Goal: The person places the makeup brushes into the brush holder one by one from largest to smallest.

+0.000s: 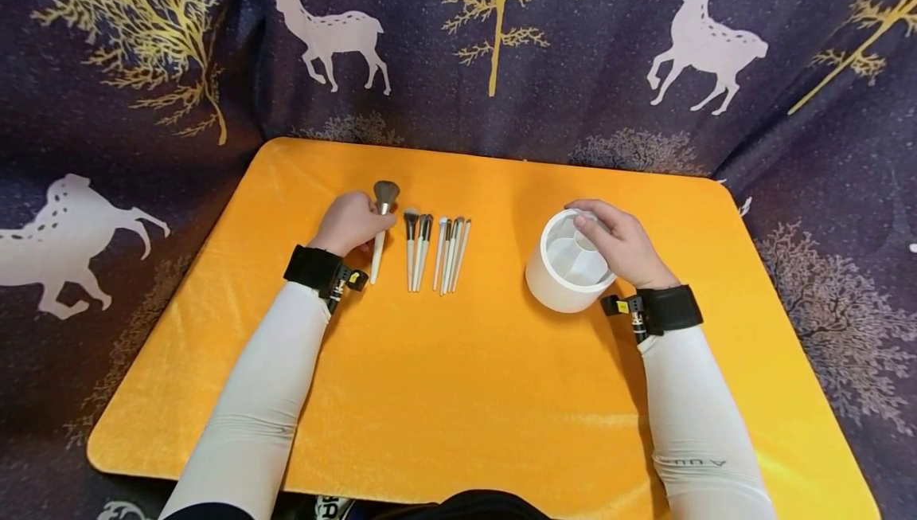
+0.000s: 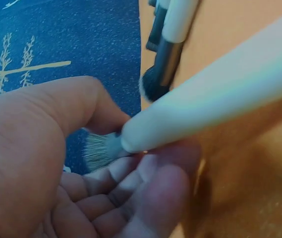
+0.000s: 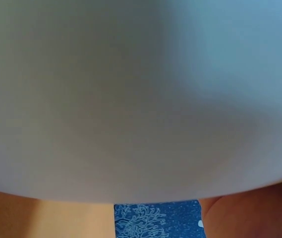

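Observation:
At the left side of the table my left hand (image 1: 351, 224) pinches a large makeup brush (image 1: 380, 243) near its ferrule, bristles pointing to the far side. Its pale handle (image 2: 205, 94) slants across the left wrist view, thumb on one side and fingers on the other. Toward the right, my right hand (image 1: 625, 248) grips the rim of a round white brush holder (image 1: 555, 293), with the thumb over the inside. The holder leans slightly, and dividers show within it. Its white wall (image 3: 106, 124) fills most of the right wrist view.
Right of the held brush lie a few medium makeup brushes (image 1: 411, 253), then several thin ones (image 1: 438, 261), all with bristles away from me. An orange cloth (image 1: 430, 392) covers the table. Behind it hangs a dark curtain (image 1: 573, 50) with deer and trees.

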Demonstrator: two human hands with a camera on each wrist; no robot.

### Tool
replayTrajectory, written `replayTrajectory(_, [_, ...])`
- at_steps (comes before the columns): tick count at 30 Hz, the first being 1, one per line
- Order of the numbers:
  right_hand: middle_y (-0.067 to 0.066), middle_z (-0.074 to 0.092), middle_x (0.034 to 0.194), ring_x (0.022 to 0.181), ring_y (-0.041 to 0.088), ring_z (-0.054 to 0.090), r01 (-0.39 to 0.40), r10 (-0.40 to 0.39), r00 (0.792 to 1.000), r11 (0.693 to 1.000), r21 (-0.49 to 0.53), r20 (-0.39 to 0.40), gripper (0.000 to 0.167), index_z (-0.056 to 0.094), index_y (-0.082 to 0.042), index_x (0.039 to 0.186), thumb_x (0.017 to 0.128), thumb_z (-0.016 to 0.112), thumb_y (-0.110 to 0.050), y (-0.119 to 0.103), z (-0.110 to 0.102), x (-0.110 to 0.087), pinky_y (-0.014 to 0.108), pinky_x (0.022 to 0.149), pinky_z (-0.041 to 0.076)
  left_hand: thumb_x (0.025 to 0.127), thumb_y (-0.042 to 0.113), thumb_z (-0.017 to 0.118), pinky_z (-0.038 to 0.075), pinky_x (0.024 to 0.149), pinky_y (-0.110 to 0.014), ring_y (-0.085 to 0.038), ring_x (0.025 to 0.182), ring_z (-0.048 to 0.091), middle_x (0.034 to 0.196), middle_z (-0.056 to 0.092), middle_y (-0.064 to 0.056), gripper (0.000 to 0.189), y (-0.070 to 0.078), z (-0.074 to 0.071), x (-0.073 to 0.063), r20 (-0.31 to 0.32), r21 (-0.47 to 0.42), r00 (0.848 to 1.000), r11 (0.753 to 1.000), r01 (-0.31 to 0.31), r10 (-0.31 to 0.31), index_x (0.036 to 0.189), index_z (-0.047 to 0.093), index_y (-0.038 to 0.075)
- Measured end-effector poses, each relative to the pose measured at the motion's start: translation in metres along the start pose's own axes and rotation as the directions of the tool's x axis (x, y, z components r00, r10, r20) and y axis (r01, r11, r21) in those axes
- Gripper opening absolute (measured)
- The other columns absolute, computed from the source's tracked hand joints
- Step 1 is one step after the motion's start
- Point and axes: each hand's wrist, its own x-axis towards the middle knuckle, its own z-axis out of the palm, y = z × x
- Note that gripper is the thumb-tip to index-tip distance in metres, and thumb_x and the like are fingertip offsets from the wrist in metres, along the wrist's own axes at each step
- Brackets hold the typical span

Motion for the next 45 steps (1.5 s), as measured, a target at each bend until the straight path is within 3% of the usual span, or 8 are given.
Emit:
replayTrajectory(4, [0.008,0.072,0.145,0.133,0.025,0.063,-0.006,0.006,1.000,1.000,0.001,-0.003,0.039,0.073,-0.017,0.146,0.116,0.060,-0.039,0.000,0.000,0.000,0.035,0.106,0.046,0.107,0.030,0.072,0.043,0.060,-0.044,-0.032,0.058,0.060,0.066,0.059,-0.011,0.035,0.000,-0.001,0.001,-0.080,-0.023,0.995,0.998,-0.065,0.063,0.082,0.061,0.008])
replayTrajectory(8, [0.009,0.071,0.145,0.134,0.025,0.062,-0.014,0.014,1.000,1.000,0.005,0.003,0.040,0.072,-0.017,0.147,0.116,0.060,-0.040,0.000,0.000,0.000,0.038,0.107,0.046,0.107,0.026,0.069,0.035,0.065,-0.043,-0.031,0.063,0.050,0.070,0.054,-0.012,0.030,0.003,-0.002,0.001,-0.148,-0.030,0.983,0.992,-0.119,0.113,0.086,0.061,0.008])
replayTrajectory(14, [0.009,0.071,0.145,0.133,0.026,0.063,-0.021,0.021,1.000,1.000,0.010,0.005,0.041,0.072,-0.017,0.147,0.116,0.059,-0.041,0.000,0.000,0.000,0.043,0.108,0.047,0.106,0.024,0.066,0.042,0.076,-0.044,-0.032,0.079,0.056,0.094,0.066,-0.015,0.020,0.012,-0.004,-0.002,-0.203,-0.039,0.970,0.989,-0.142,0.131,0.110,0.065,0.005])
replayTrajectory(23, [0.010,0.071,0.146,0.134,0.030,0.062,-0.024,0.024,1.000,1.000,0.015,-0.007,0.042,0.072,-0.016,0.146,0.116,0.060,-0.042,-0.001,0.001,-0.002,0.053,0.110,0.046,0.108,0.025,0.063,0.048,0.094,-0.047,-0.034,0.097,0.060,0.112,0.067,-0.018,0.027,0.025,-0.007,-0.008,-0.216,-0.076,0.965,0.982,-0.171,0.151,0.121,0.063,0.001])
replayTrajectory(28, [0.008,0.070,0.147,0.135,0.027,0.062,-0.020,0.020,1.000,0.999,0.029,-0.004,0.042,0.072,-0.017,0.146,0.116,0.061,-0.043,0.002,0.001,-0.001,0.054,0.111,0.046,0.106,0.026,0.066,0.050,0.091,-0.046,-0.032,0.096,0.063,0.111,0.070,-0.016,0.026,0.032,-0.010,-0.010,-0.248,-0.087,0.955,0.979,-0.186,0.160,0.119,0.065,0.004])
replayTrajectory(37, [0.009,0.070,0.147,0.136,0.029,0.062,-0.015,0.015,1.000,0.999,0.028,0.002,0.041,0.072,-0.017,0.148,0.116,0.060,-0.040,-0.001,0.001,-0.002,0.051,0.111,0.047,0.102,0.023,0.070,0.048,0.089,-0.044,-0.028,0.091,0.064,0.104,0.072,-0.013,0.020,0.044,-0.011,-0.015,-0.300,-0.111,0.924,0.954,-0.280,0.237,0.112,0.066,0.006])
replayTrajectory(45, [0.011,0.071,0.146,0.133,0.027,0.063,0.006,-0.007,1.000,0.999,0.041,0.003,0.038,0.071,-0.014,0.148,0.116,0.062,-0.033,-0.002,0.000,-0.002,0.029,0.105,0.045,0.101,0.019,0.073,0.049,0.083,-0.039,-0.026,0.085,0.067,0.096,0.074,-0.011,0.015,0.050,-0.008,-0.014,-0.330,-0.110,0.902,0.937,-0.331,0.280,0.107,0.069,0.005])
